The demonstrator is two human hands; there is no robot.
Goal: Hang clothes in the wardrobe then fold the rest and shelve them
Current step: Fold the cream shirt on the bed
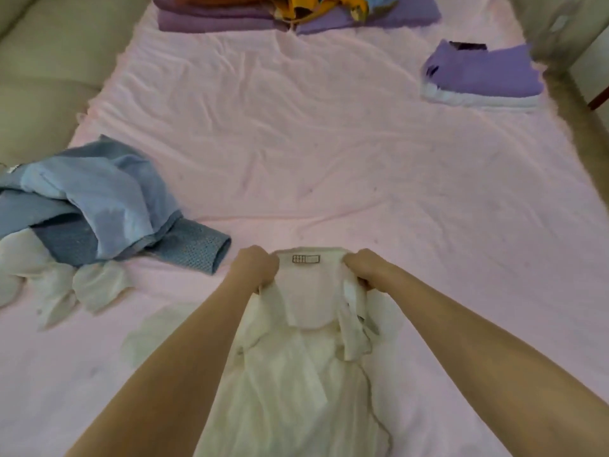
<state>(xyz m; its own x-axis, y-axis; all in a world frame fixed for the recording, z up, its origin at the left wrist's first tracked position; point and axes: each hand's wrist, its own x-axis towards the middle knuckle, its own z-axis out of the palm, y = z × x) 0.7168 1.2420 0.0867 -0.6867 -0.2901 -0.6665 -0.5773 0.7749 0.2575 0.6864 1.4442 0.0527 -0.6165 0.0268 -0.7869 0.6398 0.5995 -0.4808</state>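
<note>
Bed, pink sheet, wrinkled, fills most of the view; beige upholstery along the left edge, floor strip on the right. Unsorted blue heap at left, folded purple stack far right, purple pillows at the head. White garment hangs near-centre over the bed edge, label side up. Left hand and right hand: each grip pinches the neckline, fingers curled. Risks: thin fabric slips from one pinch and folds skewed; hem drags wrinkles into the sheet.
</note>
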